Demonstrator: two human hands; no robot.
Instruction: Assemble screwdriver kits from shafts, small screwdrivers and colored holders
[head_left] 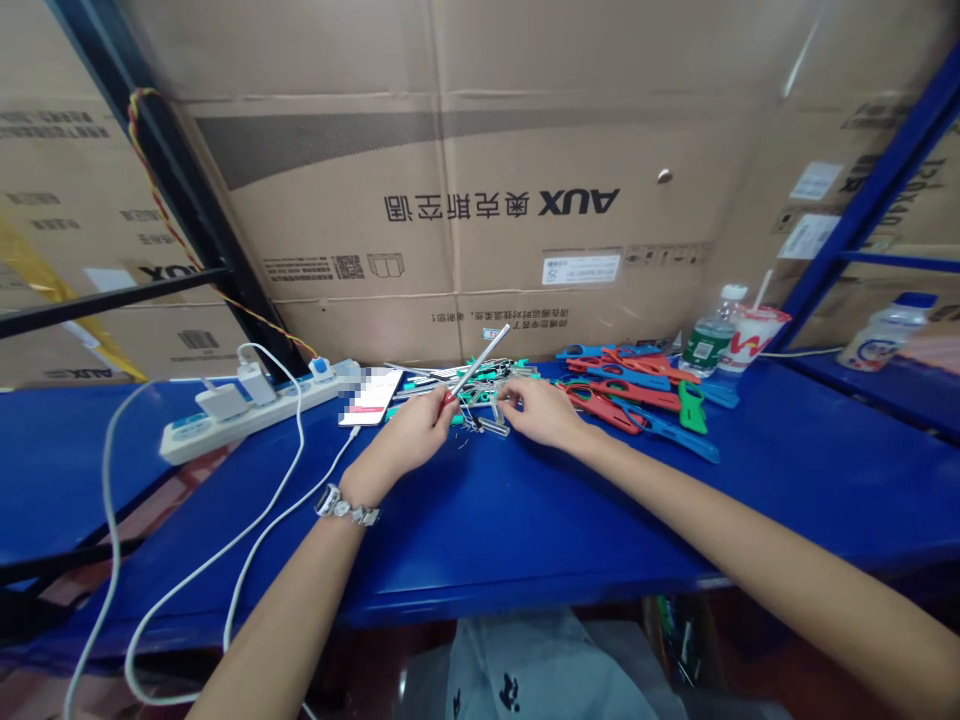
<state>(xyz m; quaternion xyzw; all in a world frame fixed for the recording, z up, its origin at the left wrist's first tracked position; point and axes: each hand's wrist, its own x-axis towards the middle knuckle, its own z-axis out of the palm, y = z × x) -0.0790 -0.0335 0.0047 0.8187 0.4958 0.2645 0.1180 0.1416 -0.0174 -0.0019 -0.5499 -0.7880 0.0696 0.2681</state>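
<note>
My left hand is closed around a slim silver rod with a red end, which points up and to the right. Close beside it on the right, my right hand has its fingers bent together at the edge of a pile of thin metal and green pieces; what it holds, if anything, is too small to name. A short clear or metallic piece lies just below the fingers. To the right of the pile are several red and blue plastic clamps and a green one.
On the blue table, a power strip with white cables stands left, near a white card. A bottle, a cup and another bottle stand right. Cardboard boxes rise behind.
</note>
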